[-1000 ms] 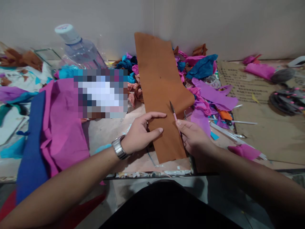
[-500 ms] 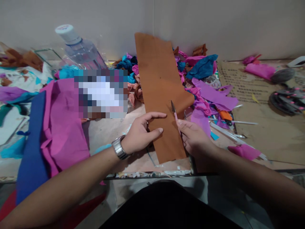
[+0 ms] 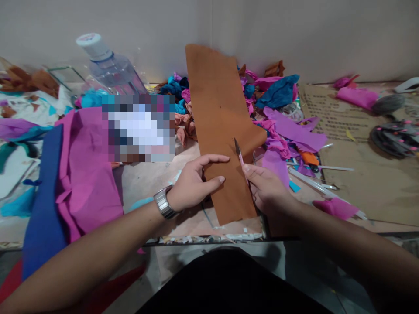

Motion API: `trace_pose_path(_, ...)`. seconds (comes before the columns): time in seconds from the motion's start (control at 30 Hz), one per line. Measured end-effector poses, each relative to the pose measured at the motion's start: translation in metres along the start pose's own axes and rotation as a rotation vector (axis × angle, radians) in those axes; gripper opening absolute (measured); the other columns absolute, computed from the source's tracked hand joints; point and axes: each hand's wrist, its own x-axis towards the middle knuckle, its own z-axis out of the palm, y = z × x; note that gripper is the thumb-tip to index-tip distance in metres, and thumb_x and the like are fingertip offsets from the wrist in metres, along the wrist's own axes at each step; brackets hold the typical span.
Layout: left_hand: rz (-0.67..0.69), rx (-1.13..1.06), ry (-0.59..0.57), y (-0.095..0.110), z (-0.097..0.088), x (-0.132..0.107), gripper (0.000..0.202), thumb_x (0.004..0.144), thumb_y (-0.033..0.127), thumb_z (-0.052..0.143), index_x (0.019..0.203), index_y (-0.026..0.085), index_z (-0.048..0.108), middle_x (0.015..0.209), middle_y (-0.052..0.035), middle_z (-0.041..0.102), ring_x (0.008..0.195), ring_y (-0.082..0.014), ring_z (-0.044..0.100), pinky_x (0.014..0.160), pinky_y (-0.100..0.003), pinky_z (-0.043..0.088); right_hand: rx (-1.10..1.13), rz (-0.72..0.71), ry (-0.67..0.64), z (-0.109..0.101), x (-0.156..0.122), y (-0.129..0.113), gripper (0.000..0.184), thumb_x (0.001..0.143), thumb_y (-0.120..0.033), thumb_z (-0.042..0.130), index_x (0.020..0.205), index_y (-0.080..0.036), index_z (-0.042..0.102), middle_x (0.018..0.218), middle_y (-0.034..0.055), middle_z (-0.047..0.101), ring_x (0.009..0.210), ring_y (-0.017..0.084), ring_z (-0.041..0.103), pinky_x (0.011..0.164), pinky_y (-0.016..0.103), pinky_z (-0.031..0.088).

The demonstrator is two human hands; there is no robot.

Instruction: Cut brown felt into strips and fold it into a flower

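A long sheet of brown crepe-like paper (image 3: 216, 100) runs from the back wall down toward the table's front edge, its right side jutting out in a point. My left hand (image 3: 198, 179), with a metal watch at the wrist, lies on the sheet's left side; thumb and forefinger are spread, the other fingers hidden. In my right hand (image 3: 263, 185) is a slim pink-handled tool with a dark pointed blade (image 3: 238, 148). Its tip points away from me over the brown paper; the hand covers the lower handle.
Pink paper (image 3: 93, 174) and a blue sheet (image 3: 42, 187) hang over the front edge at left. Behind stands a capped clear bottle (image 3: 114, 72), beside a blurred-out patch. Crumpled scraps (image 3: 278, 91), clear sticks (image 3: 310, 181) and printed cardboard (image 3: 366, 183) lie to the right.
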Motion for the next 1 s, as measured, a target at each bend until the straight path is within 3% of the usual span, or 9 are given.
trace_pose_path(0.2,-0.01,-0.003,-0.002,0.0002,0.0001,-0.0004,0.041,0.082,0.016,0.076,0.123,0.018,0.069,0.134,-0.0118,0.069,0.125,-0.0248,0.065,0.113,-0.046,0.05,-0.021,-0.015,-0.024,-0.0021,0.001,0.0025,0.05,0.089,-0.067,0.068,0.11,-0.023,0.072,0.079,0.0059,0.074,0.073,0.022,0.069,0.06,0.033,0.051)
trace_pose_path(0.57,-0.007,0.0,-0.008,0.0003,0.0011,-0.0004,0.04,0.082,0.017,0.076,0.121,0.018,0.07,0.133,-0.0118,0.069,0.122,-0.024,0.066,0.11,-0.045,0.053,0.072,0.011,-0.037,-0.0008,0.0007,0.0016,0.037,0.09,-0.055,0.074,0.108,-0.023,0.073,0.084,0.0061,0.076,0.074,0.021,0.07,0.057,0.03,0.05)
trace_pose_path(0.77,-0.003,0.015,-0.009,-0.0001,0.0006,-0.0007,0.041,0.082,0.017,0.076,0.122,0.019,0.07,0.132,-0.0117,0.07,0.121,-0.0245,0.067,0.11,-0.046,0.054,0.153,0.009,-0.056,0.0003,0.0005,0.0016,0.032,0.09,-0.048,0.075,0.106,-0.021,0.073,0.094,0.0078,0.078,0.087,0.024,0.074,0.069,0.034,0.057)
trace_pose_path(1.0,-0.007,0.024,-0.017,0.001,0.0011,-0.0013,0.04,0.082,0.016,0.075,0.122,0.018,0.069,0.133,-0.0113,0.07,0.122,-0.0233,0.066,0.109,-0.044,0.054,0.124,0.012,-0.055,-0.0021,0.0007,0.0033,0.033,0.092,-0.048,0.073,0.111,-0.022,0.073,0.096,0.0083,0.079,0.087,0.025,0.075,0.068,0.035,0.058)
